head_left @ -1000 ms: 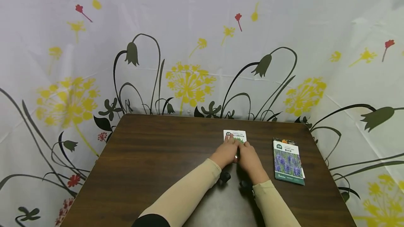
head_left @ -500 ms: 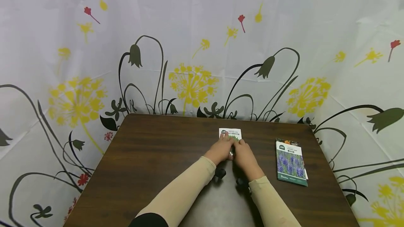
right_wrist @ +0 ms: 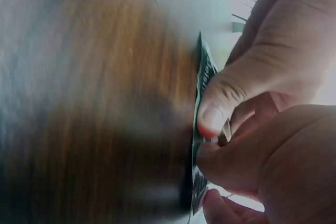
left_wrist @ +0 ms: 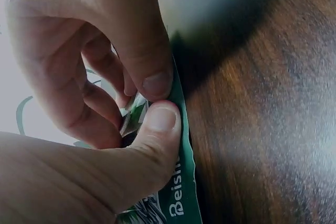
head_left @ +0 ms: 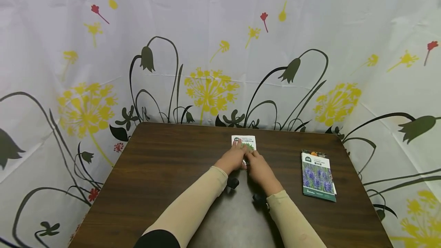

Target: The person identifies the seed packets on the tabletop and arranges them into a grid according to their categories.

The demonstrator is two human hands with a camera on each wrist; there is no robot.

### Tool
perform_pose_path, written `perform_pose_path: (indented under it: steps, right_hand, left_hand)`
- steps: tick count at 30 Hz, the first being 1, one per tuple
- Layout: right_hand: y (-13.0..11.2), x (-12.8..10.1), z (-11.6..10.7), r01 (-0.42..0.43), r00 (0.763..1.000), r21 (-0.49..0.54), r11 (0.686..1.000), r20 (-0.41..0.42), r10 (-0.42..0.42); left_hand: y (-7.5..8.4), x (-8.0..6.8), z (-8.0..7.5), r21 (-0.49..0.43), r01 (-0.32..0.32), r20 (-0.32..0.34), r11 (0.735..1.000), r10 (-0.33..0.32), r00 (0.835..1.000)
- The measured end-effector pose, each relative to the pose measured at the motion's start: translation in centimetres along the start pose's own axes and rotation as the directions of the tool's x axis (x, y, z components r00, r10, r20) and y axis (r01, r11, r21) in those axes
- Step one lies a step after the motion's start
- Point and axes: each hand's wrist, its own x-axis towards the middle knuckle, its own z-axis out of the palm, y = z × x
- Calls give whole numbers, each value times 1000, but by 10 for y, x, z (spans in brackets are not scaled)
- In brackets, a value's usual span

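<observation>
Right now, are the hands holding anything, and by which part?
Yes. Both the left hand and right hand pinch the seed packet at its near, green-bordered edge, thumb against fingers.

Head view: bright and even, pretty sharp overall; the curtain (head_left: 220,30) bends at the edges like a wide lens does.
Table (head_left: 165,171): pale sheen near the front, dark little shadows under the sleeves.
Left wrist view: dim, murky, grainy wood, soft glare top right.
Right wrist view: washed out up top, wood totally smeared, fingers (right_wrist: 220,114) backlit.
</observation>
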Motion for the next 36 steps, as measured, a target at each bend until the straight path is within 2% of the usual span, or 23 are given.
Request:
perform_pose_path:
  steps: [1, 5, 8, 10, 13, 17, 19, 24, 27, 29, 36]
  right_hand:
    - [6, 3, 8, -4, 1000, -6, 1000, -2, 4]
    - [27, 13, 35, -14, 1000, 23, 1000, -15, 15]
    - [31, 16, 42, 16, 999, 51, 999, -52, -13]
    - [31, 17, 43, 55, 996, 56, 997, -73, -51]
    - [8, 15, 23, 71, 995, 67, 995, -68, -67]
    - [-33, 12, -12, 30, 999, 66, 997, -16, -29]
    - [-43, 12, -18, 27, 1000, 62, 998, -3, -27]
    - [-43, 12, -14, 60, 998, 52, 997, 16, -61]
    - [-45, 10, -17, 54, 996, 99, 994, 68, -61]
    - [-53, 9, -27, 22, 993, 143, 989, 112, -39]
    - [-54, 8, -30, 18, 987, 136, 990, 153, -39]
  left_hand:
    - [-4, 5, 6, 8, -3, -8, 1000, 4, 1000]
    - [-11, 9, 8, 16, -1, -1, 1000, 1, 1000]
    - [-7, -1, -4, -8, 13, 35, 1000, -13, 999]
    - [-7, -6, -8, -6, 13, 36, 1000, -12, 999]
    - [-9, -13, -15, 11, 13, 44, 1000, -14, 999]
    - [-13, -19, -23, 10, 21, 70, 1000, -21, 997]
    - [-15, -20, -27, 5, 27, 82, 1000, -28, 996]
    - [-21, -19, -34, 33, 18, 110, 999, -22, 994]
    - [-23, -18, -38, 31, 23, 138, 999, -27, 990]
    - [-22, -17, -40, 22, 35, 151, 999, -38, 988]
    - [-20, -19, -43, 27, 36, 185, 999, -40, 982]
